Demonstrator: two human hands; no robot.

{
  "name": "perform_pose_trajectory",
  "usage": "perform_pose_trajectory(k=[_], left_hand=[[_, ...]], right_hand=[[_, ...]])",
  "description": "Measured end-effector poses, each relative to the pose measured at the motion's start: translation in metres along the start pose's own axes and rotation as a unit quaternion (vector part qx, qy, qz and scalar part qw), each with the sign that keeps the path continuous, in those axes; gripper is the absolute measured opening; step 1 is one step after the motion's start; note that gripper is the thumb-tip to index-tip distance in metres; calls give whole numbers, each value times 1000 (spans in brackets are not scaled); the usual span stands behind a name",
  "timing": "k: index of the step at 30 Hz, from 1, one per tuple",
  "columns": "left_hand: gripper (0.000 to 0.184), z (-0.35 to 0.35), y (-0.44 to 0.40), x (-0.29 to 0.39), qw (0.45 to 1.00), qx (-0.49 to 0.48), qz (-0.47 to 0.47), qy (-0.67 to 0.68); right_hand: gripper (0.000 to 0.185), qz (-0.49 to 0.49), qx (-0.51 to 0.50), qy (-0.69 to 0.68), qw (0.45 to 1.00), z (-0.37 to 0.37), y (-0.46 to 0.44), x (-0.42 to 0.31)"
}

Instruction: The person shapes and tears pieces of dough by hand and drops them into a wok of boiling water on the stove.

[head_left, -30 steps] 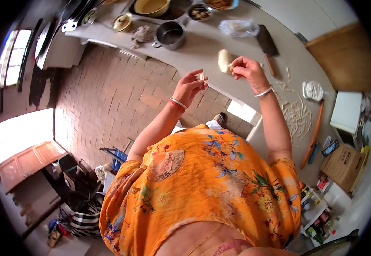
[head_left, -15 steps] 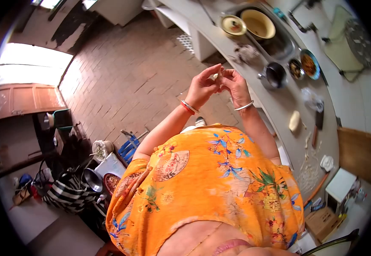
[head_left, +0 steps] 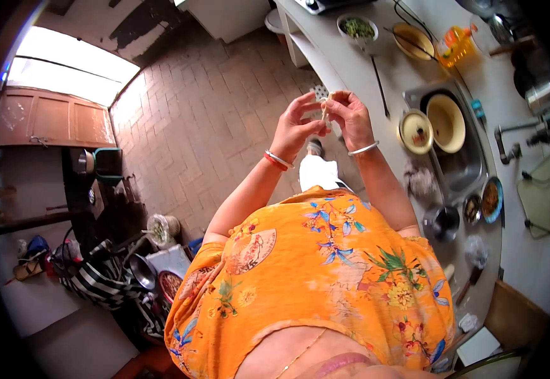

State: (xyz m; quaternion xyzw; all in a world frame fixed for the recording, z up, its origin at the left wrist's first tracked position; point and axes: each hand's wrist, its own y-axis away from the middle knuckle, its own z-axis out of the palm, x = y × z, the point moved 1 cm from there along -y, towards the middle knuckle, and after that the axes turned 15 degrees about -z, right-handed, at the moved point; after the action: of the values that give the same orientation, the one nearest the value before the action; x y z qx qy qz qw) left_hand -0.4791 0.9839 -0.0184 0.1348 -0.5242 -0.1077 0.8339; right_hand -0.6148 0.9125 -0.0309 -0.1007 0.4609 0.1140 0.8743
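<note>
My left hand [head_left: 292,129] and my right hand [head_left: 349,119] are raised close together above the floor, in front of my body. Between them is a thin pale strip of dough [head_left: 326,114], small in view. The thumb and fingers of my right hand pinch its upper part. My left hand's thumb is at the strip's lower end, with its upper fingers curved and somewhat apart. Part of the strip is hidden by the fingertips.
On the counter at right are a lidded pot [head_left: 416,132], a sink [head_left: 461,177] holding a yellow basin [head_left: 445,124], a dark pot [head_left: 441,222], and a blue-rimmed dish of food [head_left: 491,199]. A bowl of greens [head_left: 357,28] is farther up. Brick floor [head_left: 193,107] lies ahead.
My view and body have shifted forward along the counter, bringing the bowl of greens and an orange bottle into view. My left fingers have spread apart more. The pale strip shows longer between my hands.
</note>
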Motion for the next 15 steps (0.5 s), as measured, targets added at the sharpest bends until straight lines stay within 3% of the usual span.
perform_pose_trajectory(k=[6,10,14,15], left_hand=[[34,-20,-129,107,999,-22,-11,-42],[33,-23,-196,155,999,-30,12,-9],[34,-39,-249,175,997,-64,-13,31],[32,-46,-262,180,997,-65,-41,16]], right_hand=[[18,-41,-25,7,999,18,-163,-22],[13,-130,-58,63,988,27,-277,-59],[14,-213,-79,182,957,13,-407,-75],[15,-299,-115,322,891,2,-444,-75]])
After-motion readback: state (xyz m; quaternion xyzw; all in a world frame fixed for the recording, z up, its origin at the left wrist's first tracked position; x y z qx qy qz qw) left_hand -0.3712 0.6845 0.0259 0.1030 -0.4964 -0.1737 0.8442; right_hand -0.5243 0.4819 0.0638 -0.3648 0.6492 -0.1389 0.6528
